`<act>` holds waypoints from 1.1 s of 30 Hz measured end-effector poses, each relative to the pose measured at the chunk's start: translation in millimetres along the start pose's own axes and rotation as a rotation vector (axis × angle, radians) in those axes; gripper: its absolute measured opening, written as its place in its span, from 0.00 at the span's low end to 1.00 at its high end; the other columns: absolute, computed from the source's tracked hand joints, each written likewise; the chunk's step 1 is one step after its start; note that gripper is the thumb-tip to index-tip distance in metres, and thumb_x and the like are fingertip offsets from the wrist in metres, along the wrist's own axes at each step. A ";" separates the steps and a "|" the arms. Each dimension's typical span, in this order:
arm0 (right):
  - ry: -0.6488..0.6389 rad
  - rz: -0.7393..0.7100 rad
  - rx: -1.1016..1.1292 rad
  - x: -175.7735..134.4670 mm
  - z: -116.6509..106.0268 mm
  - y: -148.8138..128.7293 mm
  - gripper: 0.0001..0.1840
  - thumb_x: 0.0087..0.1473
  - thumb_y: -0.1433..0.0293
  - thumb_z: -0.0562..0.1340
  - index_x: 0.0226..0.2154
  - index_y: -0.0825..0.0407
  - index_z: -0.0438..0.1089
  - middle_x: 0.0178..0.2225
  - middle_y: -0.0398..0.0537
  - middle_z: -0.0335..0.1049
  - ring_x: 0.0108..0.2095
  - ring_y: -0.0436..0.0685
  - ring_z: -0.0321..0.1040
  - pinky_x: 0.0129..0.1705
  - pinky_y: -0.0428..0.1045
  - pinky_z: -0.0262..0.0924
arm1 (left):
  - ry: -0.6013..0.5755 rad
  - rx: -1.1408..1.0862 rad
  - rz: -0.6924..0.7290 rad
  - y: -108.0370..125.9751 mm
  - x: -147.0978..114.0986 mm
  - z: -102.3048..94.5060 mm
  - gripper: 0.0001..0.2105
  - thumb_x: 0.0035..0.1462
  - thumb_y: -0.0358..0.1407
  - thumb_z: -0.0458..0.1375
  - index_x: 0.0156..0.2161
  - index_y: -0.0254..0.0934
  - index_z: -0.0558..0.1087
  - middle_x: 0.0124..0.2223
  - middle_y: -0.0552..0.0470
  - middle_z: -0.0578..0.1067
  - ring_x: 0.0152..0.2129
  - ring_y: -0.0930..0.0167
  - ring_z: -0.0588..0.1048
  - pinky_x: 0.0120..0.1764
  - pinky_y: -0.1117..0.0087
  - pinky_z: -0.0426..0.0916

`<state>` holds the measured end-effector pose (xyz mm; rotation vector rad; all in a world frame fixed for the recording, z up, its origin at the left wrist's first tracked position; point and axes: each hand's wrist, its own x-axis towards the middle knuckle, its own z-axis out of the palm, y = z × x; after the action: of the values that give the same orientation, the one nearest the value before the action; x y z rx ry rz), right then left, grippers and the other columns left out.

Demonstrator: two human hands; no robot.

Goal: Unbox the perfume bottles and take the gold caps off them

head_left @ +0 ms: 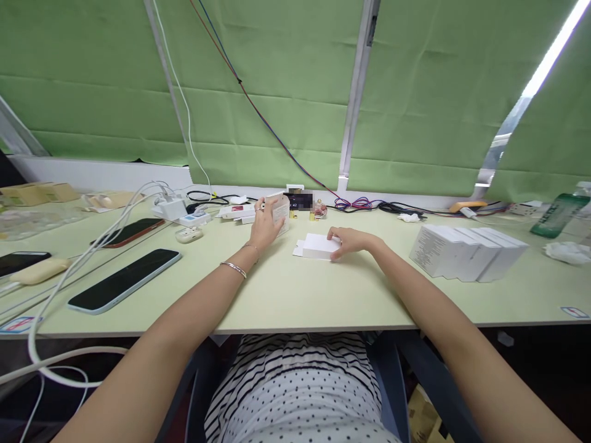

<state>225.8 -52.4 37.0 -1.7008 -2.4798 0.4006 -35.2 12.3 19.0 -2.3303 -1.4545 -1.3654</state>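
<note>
My right hand [349, 240] grips the right end of a small white box [318, 247] between thumb and fingers. The box lies flat on the pale desk [295, 301], and a flap sticks out at its left end. To the left and a little farther back, my left hand [266, 225] has its fingers closed on a white item with small print [281, 211], standing upright. My fingers partly cover that item, so its full shape is hidden. Small gold-coloured pieces [316, 216] sit just behind, near a dark display [300, 202].
White printed boxes [466, 252] stand in a leaning row at the right. Phones [127, 280] and white cables [115, 227] lie at the left. Dark cables [401, 209] and coiled red-blue wires [355, 203] run along the back. A green bottle [558, 215] is at far right.
</note>
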 end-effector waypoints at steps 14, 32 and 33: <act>-0.010 -0.033 0.017 -0.3 0.9 1.0 0.31 0.36 0.56 0.66 0.44 0.46 0.60 0.43 0.50 0.64 0.41 0.62 0.64 0.39 0.52 0.58 | -0.307 -0.116 0.434 33.4 -10.2 -1.3 0.18 0.56 0.39 0.48 0.51 0.37 0.59 0.51 0.44 0.64 0.49 0.66 0.64 0.50 0.64 0.59; -0.173 -0.026 0.181 4.1 3.1 20.4 0.48 0.34 0.61 0.67 0.56 0.48 0.46 0.52 0.53 0.59 0.51 0.61 0.59 0.50 0.52 0.55 | -0.840 -0.082 0.315 32.1 -14.6 6.3 0.40 0.43 0.53 0.57 0.58 0.35 0.53 0.55 0.42 0.61 0.50 0.61 0.62 0.50 0.66 0.57; -0.180 -0.033 0.186 4.0 2.4 20.6 0.48 0.34 0.61 0.67 0.56 0.48 0.47 0.52 0.53 0.58 0.51 0.61 0.59 0.50 0.52 0.56 | -0.836 -0.078 0.311 31.5 -14.4 7.0 0.40 0.43 0.54 0.57 0.58 0.35 0.53 0.54 0.42 0.61 0.50 0.61 0.62 0.50 0.66 0.58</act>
<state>242.3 -42.1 28.7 -1.6141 -2.4943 0.7865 -9.3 -11.5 16.1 -3.1912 -1.0593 -0.3619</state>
